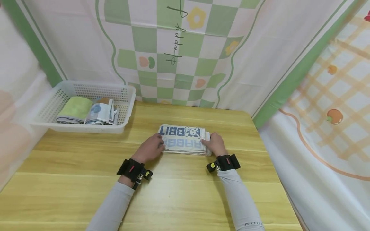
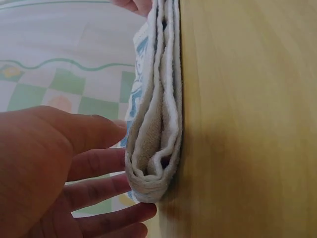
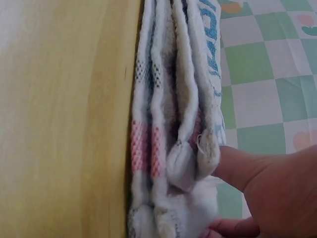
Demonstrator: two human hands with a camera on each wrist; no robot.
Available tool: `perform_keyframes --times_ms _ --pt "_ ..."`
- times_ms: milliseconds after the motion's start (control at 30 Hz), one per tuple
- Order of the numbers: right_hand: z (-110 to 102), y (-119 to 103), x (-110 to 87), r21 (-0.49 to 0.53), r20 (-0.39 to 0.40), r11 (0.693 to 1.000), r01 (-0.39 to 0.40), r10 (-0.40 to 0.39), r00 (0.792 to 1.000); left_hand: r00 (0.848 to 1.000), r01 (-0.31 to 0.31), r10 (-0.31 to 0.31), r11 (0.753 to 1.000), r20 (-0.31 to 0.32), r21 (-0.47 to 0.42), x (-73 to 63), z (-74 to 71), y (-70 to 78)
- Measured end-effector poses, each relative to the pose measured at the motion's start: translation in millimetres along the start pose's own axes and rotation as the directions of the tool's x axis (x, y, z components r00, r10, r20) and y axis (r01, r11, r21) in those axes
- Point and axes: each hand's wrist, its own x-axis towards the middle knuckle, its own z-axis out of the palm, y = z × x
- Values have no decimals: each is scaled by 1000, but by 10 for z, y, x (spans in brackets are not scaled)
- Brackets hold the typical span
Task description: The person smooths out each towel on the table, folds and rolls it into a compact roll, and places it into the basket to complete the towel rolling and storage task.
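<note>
A folded white towel (image 1: 182, 141) with blue rabbit lettering and a rabbit picture lies flat on the table. At its left, rounded fold is my left hand (image 1: 148, 149); in the left wrist view its fingers (image 2: 101, 191) reach out fairly straight against the fold, thumb by the printed top. My right hand (image 1: 216, 145) holds the other end, thumb over the top layer and fingers at the end edge. Seen from the right wrist, the towel's layered ends (image 3: 163, 124) show red and dark woven bands and sit unevenly.
A white perforated basket (image 1: 83, 128) stands at the back left of the wooden table (image 1: 173, 192). Inside it are a folded green towel (image 1: 75, 107) and a folded white-and-blue towel (image 1: 99, 112). A checked curtain (image 1: 185, 64) hangs behind the table's far edge.
</note>
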Motion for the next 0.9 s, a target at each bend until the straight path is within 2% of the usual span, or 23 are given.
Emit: perform_keyframes --times_ms 133,233,433,567,633,700,767,900 --pt "3 -23 -4 21 67 1000 -14 12 998 1000 -4 4 1000 -7 -16 5 -14 -18" --pt "5 -39 -1 35 89 999 -21 18 996 1000 -5 5 1000 -7 -31 3 -26 -9" --pt "43 -42 91 83 67 996 27 -33 997 1000 -17 17 997 0 -71 -4 -36 33" --pt "104 -85 204 72 32 994 88 -90 995 998 -2 6 997 55 -80 -60 -34 109" --pt "139 -129 263 70 13 989 132 -133 991 996 -17 22 998 86 -59 -104 -7 167" --pt "184 -183 325 70 -3 981 182 -182 983 992 -60 63 998 112 -28 -152 29 242" --pt "234 -244 386 67 -10 969 237 -237 971 983 -134 133 991 130 3 -190 68 319" --pt "335 -370 456 24 -16 950 312 -312 950 950 -295 284 953 131 68 -236 139 431"
